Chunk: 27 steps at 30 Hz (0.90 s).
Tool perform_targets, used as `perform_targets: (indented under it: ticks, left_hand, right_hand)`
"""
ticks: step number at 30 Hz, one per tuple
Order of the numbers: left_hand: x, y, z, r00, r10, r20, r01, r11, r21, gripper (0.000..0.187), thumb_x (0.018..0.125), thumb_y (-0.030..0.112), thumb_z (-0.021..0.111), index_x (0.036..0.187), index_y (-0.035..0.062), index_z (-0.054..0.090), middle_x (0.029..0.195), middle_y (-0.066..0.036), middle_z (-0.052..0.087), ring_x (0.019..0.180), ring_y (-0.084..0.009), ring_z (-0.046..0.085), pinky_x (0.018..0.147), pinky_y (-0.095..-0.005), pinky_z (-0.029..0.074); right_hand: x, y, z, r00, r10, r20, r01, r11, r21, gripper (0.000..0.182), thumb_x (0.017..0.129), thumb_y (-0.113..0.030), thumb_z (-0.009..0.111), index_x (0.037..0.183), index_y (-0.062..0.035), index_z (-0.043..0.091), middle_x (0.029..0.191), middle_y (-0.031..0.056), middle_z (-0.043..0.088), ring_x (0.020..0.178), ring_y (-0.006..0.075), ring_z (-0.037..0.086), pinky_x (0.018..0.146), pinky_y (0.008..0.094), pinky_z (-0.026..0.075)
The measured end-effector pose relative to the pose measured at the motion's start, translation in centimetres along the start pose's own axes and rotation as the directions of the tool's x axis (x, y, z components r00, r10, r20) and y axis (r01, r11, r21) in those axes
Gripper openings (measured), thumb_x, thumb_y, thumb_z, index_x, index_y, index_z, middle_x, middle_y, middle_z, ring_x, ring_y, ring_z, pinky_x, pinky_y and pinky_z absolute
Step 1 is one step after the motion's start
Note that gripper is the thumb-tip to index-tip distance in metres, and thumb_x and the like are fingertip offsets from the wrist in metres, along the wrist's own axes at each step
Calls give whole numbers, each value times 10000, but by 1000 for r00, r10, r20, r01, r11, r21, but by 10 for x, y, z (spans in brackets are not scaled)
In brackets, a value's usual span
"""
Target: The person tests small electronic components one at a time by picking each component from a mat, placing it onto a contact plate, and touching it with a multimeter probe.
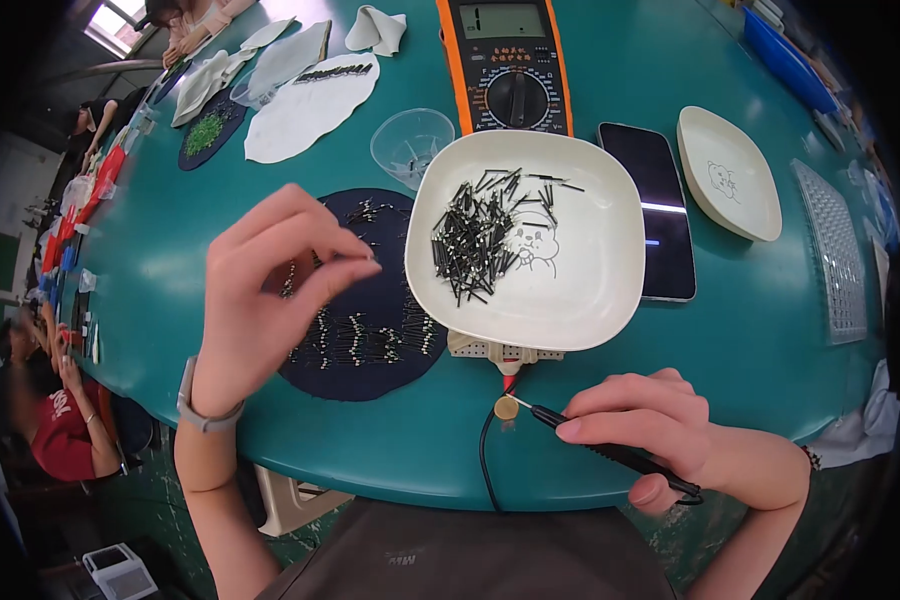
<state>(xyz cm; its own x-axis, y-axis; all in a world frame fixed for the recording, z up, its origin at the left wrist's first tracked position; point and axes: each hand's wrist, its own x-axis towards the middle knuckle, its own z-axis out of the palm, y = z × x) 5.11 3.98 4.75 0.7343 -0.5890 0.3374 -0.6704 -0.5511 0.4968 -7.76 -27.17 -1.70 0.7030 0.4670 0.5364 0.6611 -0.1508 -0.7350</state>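
My left hand [280, 280] is raised over the dark round mat [370, 375], thumb and forefinger pinched together. Whatever may be between the fingertips is too small to make out. My right hand [650, 425] grips a black multimeter probe [610, 452], its metal tip at a small brass-coloured disc [506, 407] by the table's near edge. Between the hands, a cream dish [590, 290] holds a heap of small black pin-like parts [470, 240]. More such parts lie in rows on the mat. At the back, an orange multimeter [515, 65] shows a "1" on its display.
A phone [655, 220] lies right of the dish, with a second cream dish [740, 185] and a clear pitted tray [832, 255] beyond. A clear plastic cup [410, 140] and white cloths [310, 115] are at back left. Other people sit along the left.
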Motion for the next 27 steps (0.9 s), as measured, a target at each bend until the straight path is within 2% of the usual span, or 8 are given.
perform_targets:
  ticks: [2, 4, 5, 8, 9, 12, 16, 27]
  left_hand:
    - [-8, 22, 1, 992, 113, 48, -99, 968, -229, 181, 793, -31, 792, 959, 28, 751, 875, -59, 708, 638, -107, 633, 490, -290, 461]
    - [-20, 35, 19, 980, 144, 137, -61, 876, -478, 155, 823, -24, 783, 973, -1, 751, 891, -92, 743, 634, -141, 663, 519, -273, 501]
    - [-22, 36, 27, 964, 209, 162, -95, 846, -524, 139, 841, 0, 782, 977, 5, 749, 879, -87, 749, 617, -156, 668, 526, -259, 509]
    - [-22, 39, 41, 937, 249, 245, -98, 862, -498, 135, 830, -2, 791, 948, -13, 727, 843, -126, 761, 629, -182, 716, 537, -262, 539]
    - [-23, 37, 47, 939, 255, 230, -115, 865, -489, 121, 843, 20, 791, 947, 9, 730, 816, -96, 755, 580, -153, 678, 493, -246, 489]
    - [-26, 36, 56, 942, 211, 260, -67, 880, -470, 122, 842, 39, 802, 935, 13, 727, 788, -79, 745, 554, -140, 648, 472, -244, 452]
    - [-27, 34, 61, 941, 239, 241, -108, 884, -454, 126, 840, 50, 808, 927, 14, 724, 778, -72, 738, 562, -140, 653, 476, -253, 457]
    - [-28, 35, 65, 952, 244, 184, -127, 862, -490, 132, 830, 47, 810, 929, 23, 726, 783, -65, 735, 549, -152, 641, 472, -261, 446]
  right_hand:
    - [-2, 1, 0, 1000, 4, 3, -4, 1000, -10, 560, 989, -495, 544, 1177, 6, 710, 1024, 128, 676, 642, 175, 642, 478, 255, 457]
    - [-3, 1, -2, 1000, 8, 20, -8, 1000, -14, 566, 983, -503, 553, 1185, 2, 707, 1037, 125, 676, 639, 169, 640, 478, 254, 448]
    - [-4, 1, -1, 1000, 7, 18, -7, 1000, -12, 567, 979, -505, 558, 1189, 1, 706, 1041, 123, 675, 645, 167, 642, 479, 253, 444]
    - [-3, 2, -1, 1000, 0, 10, 0, 1000, -9, 566, 970, -504, 573, 1201, -4, 701, 1054, 116, 674, 665, 163, 648, 479, 249, 434]
    - [-3, 2, 0, 1000, -3, 6, 3, 1000, -8, 563, 968, -501, 577, 1206, -6, 700, 1058, 114, 673, 672, 162, 650, 478, 249, 433]
    - [-3, 1, -1, 1000, 6, 23, -6, 1000, -2, 558, 961, -495, 587, 1219, -12, 695, 1064, 111, 671, 693, 167, 657, 478, 250, 435]
    - [-3, 0, -4, 998, 3, 61, -1, 1000, -29, 559, 951, -489, 604, 1235, -15, 687, 1068, 115, 670, 699, 176, 662, 478, 259, 451]
    - [-2, 3, 0, 999, -40, 28, 40, 999, 24, 571, 965, -497, 596, 1210, 10, 694, 1056, 128, 665, 649, 167, 641, 466, 262, 460]
